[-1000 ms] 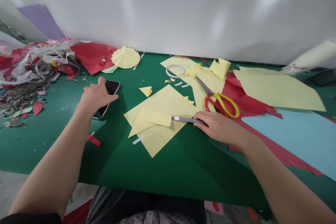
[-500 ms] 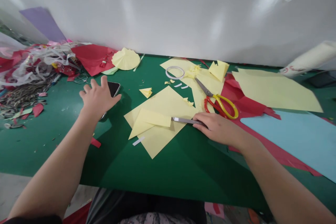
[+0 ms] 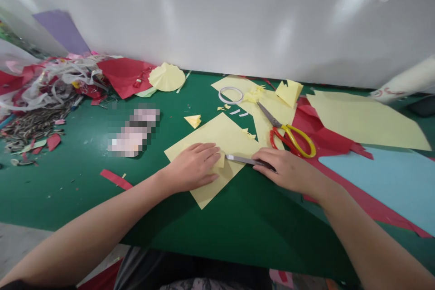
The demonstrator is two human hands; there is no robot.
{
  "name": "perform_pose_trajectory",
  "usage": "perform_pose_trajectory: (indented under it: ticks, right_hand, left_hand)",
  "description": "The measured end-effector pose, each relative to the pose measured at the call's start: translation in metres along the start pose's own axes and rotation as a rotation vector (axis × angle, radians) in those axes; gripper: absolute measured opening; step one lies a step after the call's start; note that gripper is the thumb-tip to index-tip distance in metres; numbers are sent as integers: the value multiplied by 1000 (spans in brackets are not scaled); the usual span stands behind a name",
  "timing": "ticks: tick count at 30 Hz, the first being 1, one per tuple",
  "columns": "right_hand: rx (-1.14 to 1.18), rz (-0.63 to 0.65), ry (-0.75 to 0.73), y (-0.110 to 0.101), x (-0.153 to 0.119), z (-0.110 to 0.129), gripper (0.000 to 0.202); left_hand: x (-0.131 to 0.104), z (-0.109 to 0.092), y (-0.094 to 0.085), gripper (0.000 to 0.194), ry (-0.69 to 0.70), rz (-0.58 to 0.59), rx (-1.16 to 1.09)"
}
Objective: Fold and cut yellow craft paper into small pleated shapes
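My left hand (image 3: 195,167) lies flat with fingers extended on a small folded yellow paper, which it mostly covers. Under that is a square yellow sheet (image 3: 204,197), turned cornerwise on the green table. The fingers of my right hand (image 3: 283,167) are closed round a slim metal tool (image 3: 239,159), whose tip touches the right edge of the small paper. Beyond my right hand, scissors (image 3: 294,140) with red and yellow handles lie on paper. A phone (image 3: 137,133), its screen blurred out, rests at the left.
White tape roll (image 3: 231,95), yellow scraps (image 3: 193,121) and a pleated yellow disc (image 3: 167,77) lie farther back. Red, yellow and light blue sheets (image 3: 380,174) spread at the right. At the far left are a tangled pile (image 3: 50,95) and red paper. A white wall stands behind.
My left hand has moved from the phone to the right, onto the small yellow paper. The phone's surface now shows pixelated light colours. My right hand keeps its grip on the metal tool.
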State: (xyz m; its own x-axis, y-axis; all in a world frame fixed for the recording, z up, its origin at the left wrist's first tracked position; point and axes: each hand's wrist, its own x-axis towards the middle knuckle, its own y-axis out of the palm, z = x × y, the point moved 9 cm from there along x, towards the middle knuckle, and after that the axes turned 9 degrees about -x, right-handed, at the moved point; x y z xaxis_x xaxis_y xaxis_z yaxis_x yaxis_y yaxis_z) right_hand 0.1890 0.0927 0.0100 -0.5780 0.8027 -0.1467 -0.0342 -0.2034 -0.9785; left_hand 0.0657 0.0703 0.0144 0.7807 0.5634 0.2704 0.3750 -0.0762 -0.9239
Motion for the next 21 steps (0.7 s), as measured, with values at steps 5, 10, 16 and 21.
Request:
perform_pose_trajectory:
  ticks: [5,10,16,21]
  right_hand:
    - [-24,-21,-38,1,0,4,30]
    - [-56,-19,-84,3,-1,11,35]
    - [-82,-9,-91,5,-1,13,37]
    - [-119,-12,-96,7,-1,12,35]
  left_hand:
    - [0,1,3,26,24,-16,45]
    - [-2,0,4,28,64,-31,63]
    - [-2,-2,-1,27,64,-45,45]
    - [-4,22,-29,23,-77,-253,44]
